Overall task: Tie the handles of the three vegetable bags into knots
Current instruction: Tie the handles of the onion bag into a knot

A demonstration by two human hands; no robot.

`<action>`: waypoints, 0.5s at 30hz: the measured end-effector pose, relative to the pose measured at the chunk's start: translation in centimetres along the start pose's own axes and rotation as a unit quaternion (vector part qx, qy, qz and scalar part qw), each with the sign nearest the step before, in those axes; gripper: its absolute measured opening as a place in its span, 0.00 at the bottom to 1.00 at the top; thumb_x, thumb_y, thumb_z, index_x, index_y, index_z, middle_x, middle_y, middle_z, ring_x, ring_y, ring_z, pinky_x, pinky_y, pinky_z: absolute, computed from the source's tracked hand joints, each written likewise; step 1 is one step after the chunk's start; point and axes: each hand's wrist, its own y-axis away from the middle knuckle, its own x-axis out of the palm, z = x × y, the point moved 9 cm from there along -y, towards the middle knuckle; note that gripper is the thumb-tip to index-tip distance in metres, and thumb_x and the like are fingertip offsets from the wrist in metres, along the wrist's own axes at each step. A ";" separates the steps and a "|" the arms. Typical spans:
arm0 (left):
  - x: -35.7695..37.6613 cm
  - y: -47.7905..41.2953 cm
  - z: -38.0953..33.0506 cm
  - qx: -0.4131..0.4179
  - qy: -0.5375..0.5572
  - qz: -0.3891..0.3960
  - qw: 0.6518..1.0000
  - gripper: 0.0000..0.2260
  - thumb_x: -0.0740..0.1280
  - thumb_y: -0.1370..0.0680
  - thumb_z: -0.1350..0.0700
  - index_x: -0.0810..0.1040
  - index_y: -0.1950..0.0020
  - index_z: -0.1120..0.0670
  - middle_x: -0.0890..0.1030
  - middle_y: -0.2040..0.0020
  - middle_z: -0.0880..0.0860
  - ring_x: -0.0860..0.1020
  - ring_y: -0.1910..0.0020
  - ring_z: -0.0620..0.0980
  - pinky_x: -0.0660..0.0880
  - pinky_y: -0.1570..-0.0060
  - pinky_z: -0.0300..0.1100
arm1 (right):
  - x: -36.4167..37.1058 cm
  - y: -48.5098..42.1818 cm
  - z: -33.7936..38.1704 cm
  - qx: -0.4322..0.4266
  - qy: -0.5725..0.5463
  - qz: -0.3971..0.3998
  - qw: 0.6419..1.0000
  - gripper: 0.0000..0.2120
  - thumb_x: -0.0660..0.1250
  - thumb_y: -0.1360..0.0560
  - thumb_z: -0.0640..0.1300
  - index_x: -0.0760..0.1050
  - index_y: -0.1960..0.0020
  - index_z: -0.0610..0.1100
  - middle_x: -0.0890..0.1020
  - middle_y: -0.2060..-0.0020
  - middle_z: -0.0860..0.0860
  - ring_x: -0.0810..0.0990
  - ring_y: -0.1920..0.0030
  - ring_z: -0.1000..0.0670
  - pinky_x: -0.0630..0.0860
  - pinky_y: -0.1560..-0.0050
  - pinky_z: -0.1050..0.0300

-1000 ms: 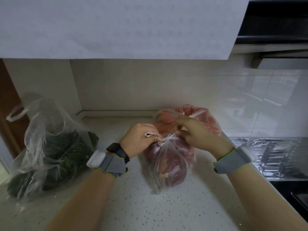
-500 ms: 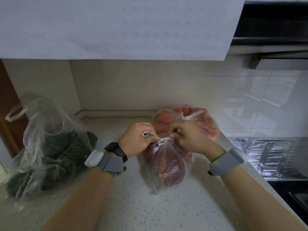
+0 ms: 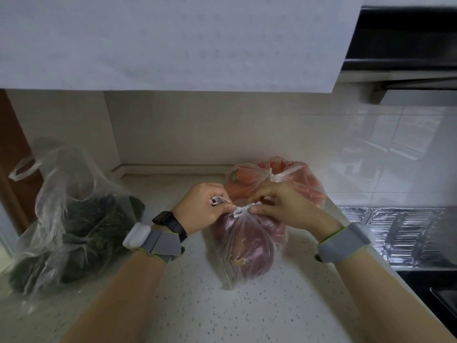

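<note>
Cinching the onion bag point(image 3: 244, 246) knot, I'm pinching its handles in both hands' grip, left hand point(image 3: 201, 210), right hand point(image 3: 282, 205); greens bag point(image 3: 71, 219) next.

The left hand point(image 3: 201, 212) and right hand point(image 3: 280, 206) cover the knot on the purple-vegetable bag point(image 3: 247, 251); the carrot bag point(image 3: 291, 179) sits half hidden behind them.

No readable txt, labels or nos. anywhere in view.

Counter point(image 3: 247, 313): greens bag point(image 3: 71, 226) left; onion bag point(image 3: 247, 246) centre, carrot bag point(image 3: 277, 181) just behind (touching).
</note>
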 end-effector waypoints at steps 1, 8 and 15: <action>0.0 0.0 0.0 0.001 -0.003 -0.001 1.000 0.08 0.74 0.29 0.60 0.79 0.68 0.52 0.78 0.68 0.44 0.77 0.66 0.42 0.70 0.66 0.32 | 0.1 -0.2 0.2 -0.003 0.007 -0.016 1.000 0.05 0.74 0.30 0.43 0.83 0.56 0.43 0.83 0.59 0.49 0.80 0.57 0.53 0.73 0.55 0.67; -0.5 -0.2 -0.2 0.036 -0.024 -0.012 0.999 0.10 0.73 0.30 0.61 0.76 0.69 0.55 0.75 0.70 0.44 0.75 0.67 0.38 0.67 0.67 0.29 | -0.1 -0.9 1.2 -0.039 0.042 -0.098 0.994 0.04 0.74 0.33 0.34 0.81 0.65 0.40 0.83 0.67 0.48 0.77 0.63 0.58 0.67 0.59 0.77; -0.2 -0.1 0.7 0.004 0.024 0.015 1.000 0.09 0.74 0.29 0.59 0.78 0.67 0.51 0.78 0.67 0.44 0.76 0.66 0.37 0.68 0.64 0.30 | -0.2 -0.4 0.0 0.042 0.010 -0.079 0.996 0.02 0.73 0.30 0.40 0.82 0.61 0.46 0.84 0.62 0.46 0.81 0.59 0.49 0.75 0.55 0.59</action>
